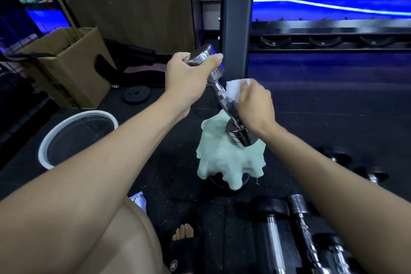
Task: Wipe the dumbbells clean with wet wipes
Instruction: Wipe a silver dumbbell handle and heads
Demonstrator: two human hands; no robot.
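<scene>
The left hand (185,78) grips the upper head of a shiny chrome dumbbell (219,92), tilted, its lower head resting on a pale green towel (224,160). The right hand (255,104) pinches a white wet wipe (234,90) against the knurled handle.

A dim indoor scene, lit mostly from above and in front, with bare forearms brightly and evenly lit against a dark speckled rubber floor (322,107). A vivid blue glowing strip (333,6) runs across the upper right and tints the surroundings blue. The shiny chrome dumbbell (219,90) carries sharp white and blue highlights. The white wet wipe (235,89) is slightly smeared by motion blur. Wide-angle distortion bends the dark vertical metal post (236,18) and stretches the arms at the lower edges. The far left corners fall into near-black, grainy shadow.
</scene>
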